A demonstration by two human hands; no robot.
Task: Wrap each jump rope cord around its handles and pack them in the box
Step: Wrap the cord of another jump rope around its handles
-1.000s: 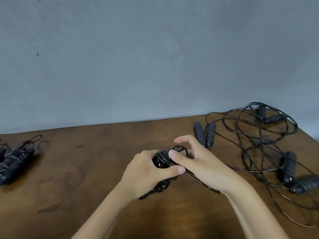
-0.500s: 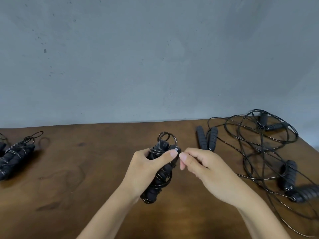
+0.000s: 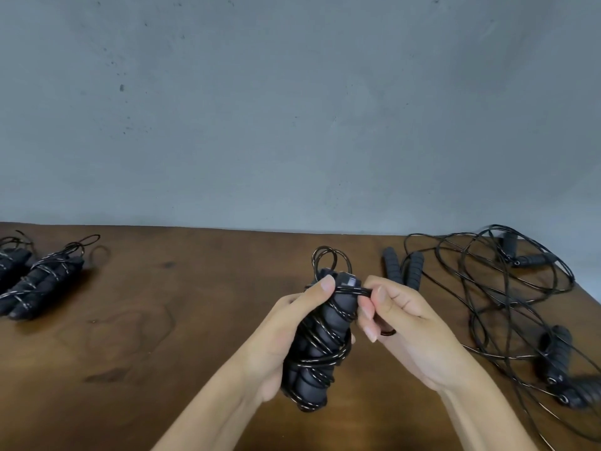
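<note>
My left hand (image 3: pixel 279 336) grips a pair of black foam handles (image 3: pixel 320 340) held upright above the table, with black cord wound round them many times. A small loop of cord (image 3: pixel 330 260) sticks up above the handle tops. My right hand (image 3: pixel 403 327) pinches a short stretch of cord (image 3: pixel 353 291) pulled sideways from the top of the bundle. No box is in view.
Two wrapped rope bundles (image 3: pixel 42 281) lie at the table's far left. Loose tangled ropes (image 3: pixel 507 288) with several black handles (image 3: pixel 401 266) spread over the right side, up to the table's right edge. The wooden table (image 3: pixel 182 320) meets a grey wall behind.
The wrapped bundle has been lifted and turned upright. My right hand moved from laying cord over the bundle to pinching the cord's end at the top. The camera has tilted slightly.
</note>
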